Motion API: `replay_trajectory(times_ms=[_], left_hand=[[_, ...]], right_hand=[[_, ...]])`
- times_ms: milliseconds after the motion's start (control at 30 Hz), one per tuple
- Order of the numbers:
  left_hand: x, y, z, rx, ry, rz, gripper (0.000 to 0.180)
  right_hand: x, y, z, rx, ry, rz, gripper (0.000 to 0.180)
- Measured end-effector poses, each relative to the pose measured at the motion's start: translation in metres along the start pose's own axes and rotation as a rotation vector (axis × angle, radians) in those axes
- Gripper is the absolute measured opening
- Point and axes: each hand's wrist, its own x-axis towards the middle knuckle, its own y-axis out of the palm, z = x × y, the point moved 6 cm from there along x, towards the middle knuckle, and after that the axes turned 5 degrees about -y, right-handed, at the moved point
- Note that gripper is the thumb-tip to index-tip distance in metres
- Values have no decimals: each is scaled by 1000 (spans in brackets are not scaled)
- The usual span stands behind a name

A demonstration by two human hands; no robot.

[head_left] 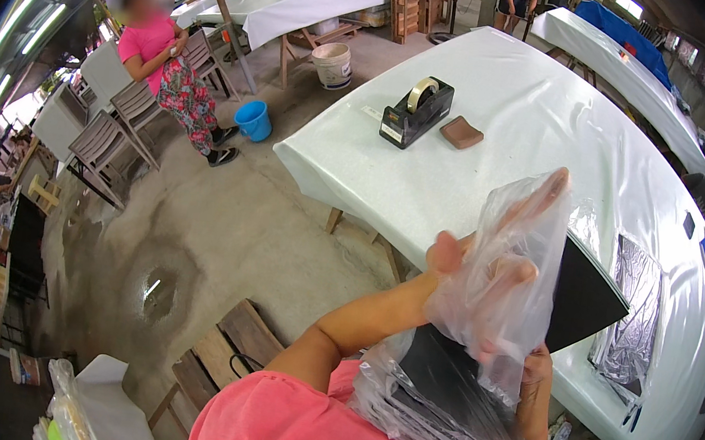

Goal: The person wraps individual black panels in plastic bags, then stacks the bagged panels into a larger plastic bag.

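A clear plastic bag [510,299] is drawn over the fingers of my left hand [509,260], raised in front of me near the table's edge. Its fingers are stretched apart inside the bag, while the thumb sticks out on the left. Lower down, my right hand [536,367] is closed on the bag's edge, its fingers partly hidden by plastic. Below them, a stack of clear plastic bags [443,413] lies against my lap, with a black surface [441,360] among them. Just beyond the right hand, a flat black panel [582,303] rests on the table.
The table [351,155] has a white plastic cover. On it are a black tape dispenser [417,114], a brown block [461,132] and a plastic-wrapped dark piece [626,321]. A person in pink [150,49] stands at left, near a blue bucket [252,121]. A wooden bench [248,338] is beside me.
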Motion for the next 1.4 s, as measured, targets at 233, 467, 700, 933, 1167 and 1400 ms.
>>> replay_trajectory(times_ms=[233,467,700,933,1167,1400], left_hand=[[-18,-14,-30,95,-57,19,64],[-17,6,-42,185,-128,106,61],[-18,6,-41,152,-63,73,59],[-20,6,-41,150,52,-19,56],[-34,3,-74,213,148,-150,54],[-31,-9,-92,779,-214,63,48]], right_hand=[[1,-19,34,9,-215,23,71],[-15,-47,41,97,-340,67,72],[-9,-67,47,-246,-465,-271,71],[-14,22,11,-423,26,349,25],[-10,-47,37,-71,-404,-55,80],[-31,-17,90,38,-605,220,68]])
